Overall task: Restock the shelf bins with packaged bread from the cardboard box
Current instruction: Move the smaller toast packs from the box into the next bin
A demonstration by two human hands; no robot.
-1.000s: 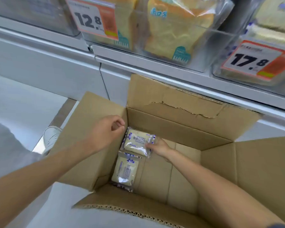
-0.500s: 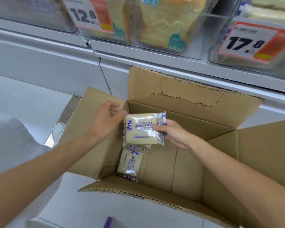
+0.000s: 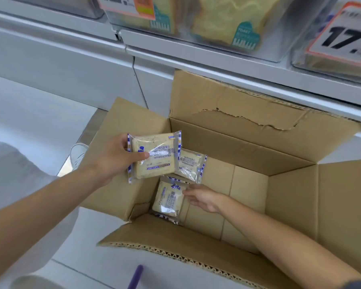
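Head view: the left hand [image 3: 117,157] grips a clear-wrapped square bread packet [image 3: 154,156] above the brown cardboard box [image 3: 258,147], at its 10 o'clock corner. The right hand [image 3: 204,198], fingers straight and relaxed, touches a second packet [image 3: 168,200] on the box floor. A third packet [image 3: 191,164] lies at the second's 1 o'clock.

The bare left forearm [image 3: 50,197] reaches in from the lower left. The left hand [image 3: 115,157] grips a bread packet [image 3: 156,155] by its left edge, thumb laid across the front and fingers hidden behind. The right forearm [image 3: 279,232] enters from the lower right and slopes downward. The right hand [image 3: 204,198] is loosely extended, its fingertips [image 3: 186,191] touching a lower packet [image 3: 168,200].
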